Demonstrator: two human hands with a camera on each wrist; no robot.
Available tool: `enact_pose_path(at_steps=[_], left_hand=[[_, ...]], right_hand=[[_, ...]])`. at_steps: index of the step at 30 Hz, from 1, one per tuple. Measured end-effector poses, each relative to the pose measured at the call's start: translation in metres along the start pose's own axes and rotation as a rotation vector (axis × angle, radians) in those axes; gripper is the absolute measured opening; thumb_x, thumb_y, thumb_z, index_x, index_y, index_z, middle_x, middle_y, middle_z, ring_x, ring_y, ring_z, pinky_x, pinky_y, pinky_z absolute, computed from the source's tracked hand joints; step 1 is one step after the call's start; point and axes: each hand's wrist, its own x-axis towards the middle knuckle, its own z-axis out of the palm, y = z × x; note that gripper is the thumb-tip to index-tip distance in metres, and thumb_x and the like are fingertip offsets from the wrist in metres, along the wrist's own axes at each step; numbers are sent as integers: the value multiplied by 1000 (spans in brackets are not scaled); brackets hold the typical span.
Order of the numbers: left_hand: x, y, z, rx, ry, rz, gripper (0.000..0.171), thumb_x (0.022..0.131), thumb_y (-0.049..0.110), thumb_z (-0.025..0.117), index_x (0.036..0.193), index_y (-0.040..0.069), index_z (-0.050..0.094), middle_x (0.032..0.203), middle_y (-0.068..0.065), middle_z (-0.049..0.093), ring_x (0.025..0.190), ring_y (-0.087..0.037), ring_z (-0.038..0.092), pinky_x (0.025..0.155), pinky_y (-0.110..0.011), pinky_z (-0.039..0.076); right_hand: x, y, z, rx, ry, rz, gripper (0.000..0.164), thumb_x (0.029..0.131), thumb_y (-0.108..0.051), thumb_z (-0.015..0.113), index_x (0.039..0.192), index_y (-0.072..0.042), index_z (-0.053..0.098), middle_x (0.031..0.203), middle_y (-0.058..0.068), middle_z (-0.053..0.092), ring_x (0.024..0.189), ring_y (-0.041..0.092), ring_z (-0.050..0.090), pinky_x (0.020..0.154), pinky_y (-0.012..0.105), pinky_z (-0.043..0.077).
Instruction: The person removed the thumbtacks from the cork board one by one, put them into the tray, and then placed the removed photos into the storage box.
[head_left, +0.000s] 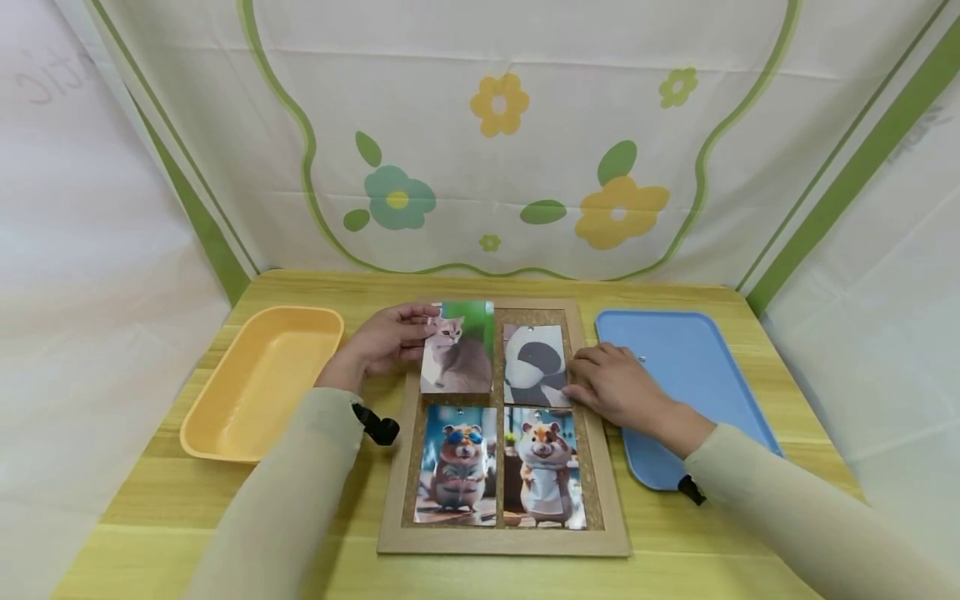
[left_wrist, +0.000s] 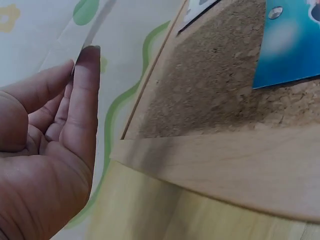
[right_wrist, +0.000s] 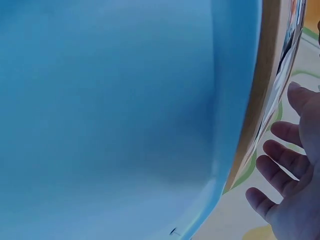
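My left hand (head_left: 390,337) pinches the left edge of a cat photo (head_left: 459,354) between thumb and fingers, above the upper left of a cork board (head_left: 504,543) in a wooden frame. In the left wrist view the photo shows nearly edge-on at the fingertips. My right hand (head_left: 618,387) is at the board's right side, by a panda photo (head_left: 534,367); its fingers are loosely bent with nothing between them, spread apart in the right wrist view. Below are two pinned hamster photos, one in sunglasses (head_left: 459,467), the other in an apron (head_left: 546,475).
A yellow tub (head_left: 262,392) stands on the wooden table (head_left: 142,533) at left. To the right lies a blue tray (head_left: 693,375) with a small pin (head_left: 642,358) in it. A white curtain (head_left: 442,92) with printed flowers hangs behind.
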Motion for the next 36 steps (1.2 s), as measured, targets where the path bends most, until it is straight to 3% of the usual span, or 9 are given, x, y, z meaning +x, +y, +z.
enact_pose_path(at_steps=[9,17,27,36], left_hand=[[-13,10,-1,64,-33,20,36,108,6,60,143,10,59,115,2,65,93,-12,69,72,-27,61],[-23,13,-6,95,-34,35,34,108,5,59,142,10,59,113,3,67,94,-12,69,74,-27,61],[-43,21,-26,158,-28,42,37,108,5,57,145,5,56,116,2,66,99,-13,68,79,-28,62],[-68,29,-57,209,-3,50,34,108,10,60,143,10,57,116,6,69,99,-10,69,78,-26,61]], right_hand=[[-9,1,3,2,-12,21,47,102,-45,69,132,-9,72,133,16,68,123,40,61,102,64,49],[-12,2,9,-2,-2,17,49,102,-45,68,133,-8,72,134,16,68,122,39,61,101,64,49],[-12,2,12,2,-7,-13,50,103,-43,68,135,-6,70,135,18,67,120,39,61,103,59,51],[-15,0,12,-19,-4,-31,51,104,-43,67,136,-4,69,137,20,67,124,40,62,105,59,51]])
